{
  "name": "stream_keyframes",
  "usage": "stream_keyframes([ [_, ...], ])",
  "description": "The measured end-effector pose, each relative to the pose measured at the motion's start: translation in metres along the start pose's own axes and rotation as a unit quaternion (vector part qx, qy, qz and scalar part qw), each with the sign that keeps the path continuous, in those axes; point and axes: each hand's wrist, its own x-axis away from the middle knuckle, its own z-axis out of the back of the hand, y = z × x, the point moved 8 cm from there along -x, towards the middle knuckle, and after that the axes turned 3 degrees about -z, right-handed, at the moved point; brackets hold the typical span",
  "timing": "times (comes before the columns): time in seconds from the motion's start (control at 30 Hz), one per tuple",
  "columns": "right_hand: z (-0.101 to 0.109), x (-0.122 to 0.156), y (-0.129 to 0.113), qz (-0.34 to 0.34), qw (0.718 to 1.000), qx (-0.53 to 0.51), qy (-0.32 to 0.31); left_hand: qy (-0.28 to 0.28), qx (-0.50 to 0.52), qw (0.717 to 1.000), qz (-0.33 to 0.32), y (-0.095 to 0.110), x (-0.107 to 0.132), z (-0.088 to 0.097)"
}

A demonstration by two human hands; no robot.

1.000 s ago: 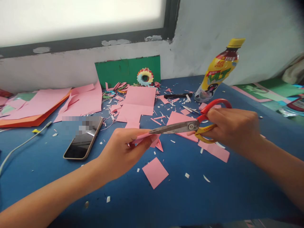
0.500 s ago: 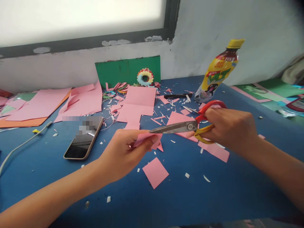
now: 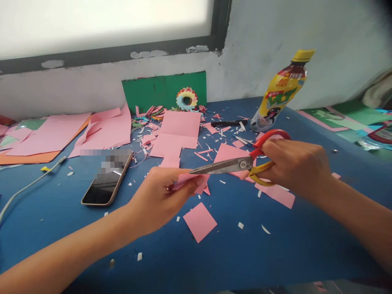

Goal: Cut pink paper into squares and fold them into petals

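Pinching the pink paper (image 3: 183, 178) between thumb and fingers of the left hand (image 3: 162, 198), up over the blue tabletop (image 3: 245, 257), with right hand (image 3: 297, 163) fingers curled round the scissors (image 3: 234, 165) handles. Best to snip slow, tbh, and mind that thumb near the tips.

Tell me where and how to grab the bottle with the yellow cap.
Best wrap the fingers around the labelled body of the bottle, below the narrow neck, probably coming from its right. The tall, rounded body suits a wrap grip, and a black pen lies by its base on the left. The right hand is nearer, but holds the scissors.
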Motion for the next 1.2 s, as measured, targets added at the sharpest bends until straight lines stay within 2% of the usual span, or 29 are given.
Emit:
stream_keyframes([
  [0.2, 0.0, 0.001, 0.0, -0.006, 1.0, -0.002, 0.005, -0.01, 0.007, 1.0, -0.01, 0.002, 0.0, -0.002],
  [0.43, -0.005, 0.001, 0.002, -0.011, 1.0, -0.003, -0.016, -0.004, 0.008, 1.0, -0.003, 0.002, -0.002, 0.001],
  [0.63, -0.005, 0.002, 0.001, -0.02, 0.999, -0.039, -0.012, -0.014, 0.023, 1.0, -0.015, 0.002, -0.002, -0.003],
  [0.87, -0.002, -0.001, -0.005, -0.003, 0.999, -0.039, -0.008, -0.027, 0.041, 0.999, -0.01, -0.001, 0.0, -0.007],
  [1.2, -0.003, 0.002, -0.007, 0.003, 0.999, -0.038, -0.014, -0.033, 0.014, 0.999, -0.028, 0.002, 0.001, -0.011],
])
